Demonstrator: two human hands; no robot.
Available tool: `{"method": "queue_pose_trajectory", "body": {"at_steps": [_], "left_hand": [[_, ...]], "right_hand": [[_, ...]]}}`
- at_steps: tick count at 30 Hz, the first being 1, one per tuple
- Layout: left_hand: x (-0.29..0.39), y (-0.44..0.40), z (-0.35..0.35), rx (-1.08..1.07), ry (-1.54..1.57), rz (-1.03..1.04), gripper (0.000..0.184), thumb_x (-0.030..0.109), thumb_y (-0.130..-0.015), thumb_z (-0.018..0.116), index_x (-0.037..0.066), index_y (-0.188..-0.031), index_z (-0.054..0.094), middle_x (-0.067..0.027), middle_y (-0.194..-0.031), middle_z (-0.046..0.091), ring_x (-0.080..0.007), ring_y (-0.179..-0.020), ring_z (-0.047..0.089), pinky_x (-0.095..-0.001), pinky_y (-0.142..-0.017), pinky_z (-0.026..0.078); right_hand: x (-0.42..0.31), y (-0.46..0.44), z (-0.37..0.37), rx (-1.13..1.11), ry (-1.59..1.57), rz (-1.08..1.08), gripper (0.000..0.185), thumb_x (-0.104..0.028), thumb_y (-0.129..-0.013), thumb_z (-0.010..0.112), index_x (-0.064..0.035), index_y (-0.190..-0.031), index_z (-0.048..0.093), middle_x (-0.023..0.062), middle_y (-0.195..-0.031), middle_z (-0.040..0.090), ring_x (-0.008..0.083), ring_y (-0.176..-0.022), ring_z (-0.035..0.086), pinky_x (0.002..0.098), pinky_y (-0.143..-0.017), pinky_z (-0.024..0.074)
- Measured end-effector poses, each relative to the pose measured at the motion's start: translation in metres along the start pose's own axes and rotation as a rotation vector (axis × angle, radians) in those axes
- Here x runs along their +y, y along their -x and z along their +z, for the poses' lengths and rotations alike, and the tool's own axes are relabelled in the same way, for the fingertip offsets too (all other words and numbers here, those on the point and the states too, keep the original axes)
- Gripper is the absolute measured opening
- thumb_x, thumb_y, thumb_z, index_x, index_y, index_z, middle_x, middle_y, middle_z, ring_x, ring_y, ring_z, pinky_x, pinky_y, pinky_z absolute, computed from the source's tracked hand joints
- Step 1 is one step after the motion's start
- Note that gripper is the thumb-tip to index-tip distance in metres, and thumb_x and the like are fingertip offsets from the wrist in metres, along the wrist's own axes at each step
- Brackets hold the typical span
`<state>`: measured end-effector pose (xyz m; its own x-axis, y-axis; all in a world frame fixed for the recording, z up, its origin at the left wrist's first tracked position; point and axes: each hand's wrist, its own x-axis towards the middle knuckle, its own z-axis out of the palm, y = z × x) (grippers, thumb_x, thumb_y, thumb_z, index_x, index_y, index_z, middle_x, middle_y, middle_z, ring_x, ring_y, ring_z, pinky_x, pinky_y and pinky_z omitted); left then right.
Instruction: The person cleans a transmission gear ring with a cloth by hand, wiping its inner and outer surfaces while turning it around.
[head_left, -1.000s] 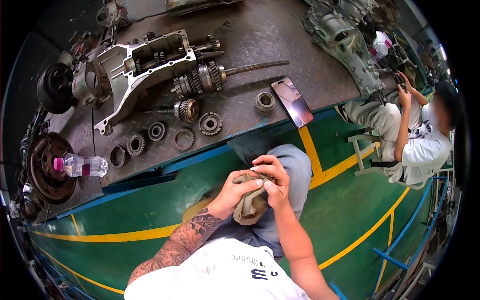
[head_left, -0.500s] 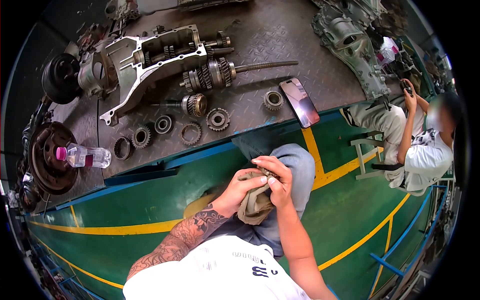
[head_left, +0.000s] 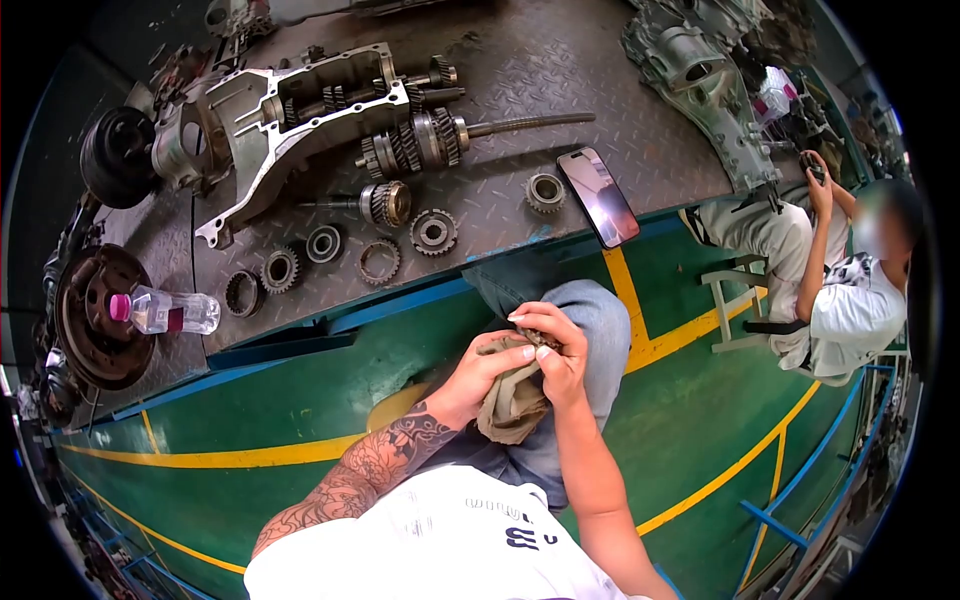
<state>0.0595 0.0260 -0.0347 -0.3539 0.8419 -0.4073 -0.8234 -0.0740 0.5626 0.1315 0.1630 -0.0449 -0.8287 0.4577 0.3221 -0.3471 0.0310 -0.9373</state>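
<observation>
Over my lap, my left hand (head_left: 482,374) is closed around a crumpled grey-brown rag (head_left: 512,408). My right hand (head_left: 562,352) meets it, fingers curled over a small dark metal part (head_left: 541,338) that is pressed against the cloth. Fingers and rag cover most of that part, so its exact kind cannot be made out. Both thumbs lie close together on top. Beyond my hands, at the bench edge, sit a toothed ring (head_left: 379,262), a gear (head_left: 434,232) and another small gear (head_left: 545,194).
A steel bench (head_left: 500,70) carries an open gearbox housing (head_left: 275,150), a gear shaft (head_left: 420,143), a phone (head_left: 598,198) and a water bottle (head_left: 175,311). Another housing (head_left: 700,90) lies at right. A seated person (head_left: 850,290) holds something small beside the bench.
My hands stay together around the rag and metal part, with only a slight shift of the fingers and cloth. The view has moved slightly.
</observation>
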Motion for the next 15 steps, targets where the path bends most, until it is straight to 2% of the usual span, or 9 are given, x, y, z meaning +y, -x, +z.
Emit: {"method": "queue_pose_trajectory", "body": {"at_steps": [9,12,15], "left_hand": [[0.0017,-0.0027,0.0037,0.030,-0.065,0.015,0.021,0.015,-0.096,0.067,0.001,-0.111,0.067,-0.0050,-0.104,0.070,-0.0122,-0.094,0.067,-0.0274,-0.083,0.055],[0.0002,-0.0021,0.0022,0.035,-0.070,0.022,0.020,0.015,-0.096,0.068,0.001,-0.109,0.068,-0.0046,-0.104,0.070,-0.0120,-0.093,0.067,-0.0271,-0.083,0.054],[0.0020,-0.0009,0.0033,0.036,-0.073,0.032,0.018,0.015,-0.095,0.069,0.002,-0.107,0.068,-0.0044,-0.103,0.070,-0.0120,-0.093,0.066,-0.0274,-0.083,0.054]], "right_hand": [[0.0036,0.0062,-0.0015,0.054,-0.101,0.035,0.036,-0.008,-0.077,0.058,0.0030,-0.109,0.070,0.0161,-0.111,0.069,0.0233,-0.099,0.066,0.0330,-0.091,0.0516],[-0.0024,0.0023,0.0040,0.048,-0.058,0.056,0.037,-0.010,-0.077,0.059,0.0030,-0.110,0.069,0.0161,-0.112,0.069,0.0236,-0.102,0.066,0.0332,-0.093,0.0507],[-0.0011,0.0025,0.0046,0.071,-0.078,0.083,0.041,-0.019,-0.078,0.063,0.0026,-0.112,0.068,0.0158,-0.114,0.068,0.0241,-0.105,0.065,0.0340,-0.095,0.0499]]}}
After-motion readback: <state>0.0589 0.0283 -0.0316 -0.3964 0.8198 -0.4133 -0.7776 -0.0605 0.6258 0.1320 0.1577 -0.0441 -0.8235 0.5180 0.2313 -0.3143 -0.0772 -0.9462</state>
